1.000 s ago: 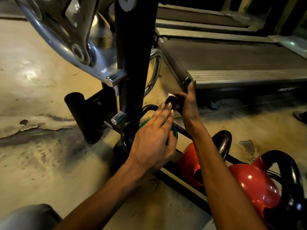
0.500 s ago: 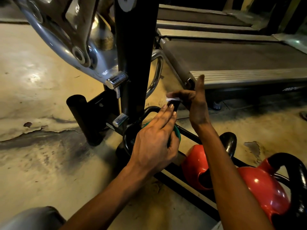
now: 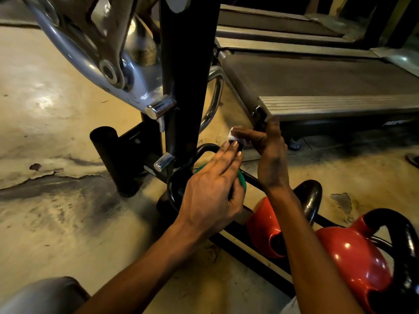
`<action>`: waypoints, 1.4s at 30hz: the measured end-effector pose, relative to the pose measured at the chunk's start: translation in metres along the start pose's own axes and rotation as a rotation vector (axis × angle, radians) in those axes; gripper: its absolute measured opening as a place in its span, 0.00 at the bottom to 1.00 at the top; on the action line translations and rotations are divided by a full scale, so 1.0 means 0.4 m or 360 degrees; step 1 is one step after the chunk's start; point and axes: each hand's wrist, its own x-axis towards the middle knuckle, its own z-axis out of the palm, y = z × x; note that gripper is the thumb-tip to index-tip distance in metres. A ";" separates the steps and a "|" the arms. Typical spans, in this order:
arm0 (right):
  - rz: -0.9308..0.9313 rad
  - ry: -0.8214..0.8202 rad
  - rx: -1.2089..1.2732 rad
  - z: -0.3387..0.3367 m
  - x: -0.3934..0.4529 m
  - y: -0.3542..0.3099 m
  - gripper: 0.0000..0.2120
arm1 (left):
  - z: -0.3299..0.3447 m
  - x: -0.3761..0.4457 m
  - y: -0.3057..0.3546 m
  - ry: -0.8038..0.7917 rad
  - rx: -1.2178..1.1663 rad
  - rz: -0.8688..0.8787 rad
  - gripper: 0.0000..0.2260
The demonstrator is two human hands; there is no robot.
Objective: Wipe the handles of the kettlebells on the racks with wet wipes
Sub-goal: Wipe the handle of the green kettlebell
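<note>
Green kettlebell [image 3: 241, 181] sits low on the floor rack [image 3: 254, 242], its black handle [image 3: 181, 175] looping left. Left hand [image 3: 210, 193] steadies it, fingers straight. Right hand [image 3: 269, 150] pinches the wipe [image 3: 233, 135]. Advise wrapping the wipe around the whole handle.

A gym: red kettlebells [image 3: 353, 266] w/ black handles on a low floor rack [image 3: 254, 248], treadmill decks [image 3: 317, 78] behind, chrome machine frame [image 3: 95, 55] w/ black upright [image 3: 188, 64], worn concrete floor [image 3: 56, 211].
</note>
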 end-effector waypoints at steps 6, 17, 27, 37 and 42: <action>-0.0041 -0.0067 0.0121 -0.015 -0.007 0.012 0.38 | -0.006 -0.015 -0.015 0.0096 -0.0127 0.0073 0.23; -0.0200 -0.0031 0.0014 -0.009 -0.016 0.016 0.36 | -0.009 -0.030 -0.025 0.0146 -0.0157 0.0141 0.20; -0.0170 -0.0078 -0.0006 -0.003 -0.015 0.018 0.38 | -0.002 -0.037 -0.034 0.0202 -0.0242 0.0162 0.20; 0.0146 -0.0048 0.0478 0.028 -0.081 -0.001 0.35 | 0.009 -0.022 -0.027 0.0318 -0.0331 0.0088 0.17; 0.0707 0.0101 0.1014 0.047 -0.042 -0.065 0.37 | 0.005 -0.009 -0.029 0.0262 -0.0361 0.0089 0.18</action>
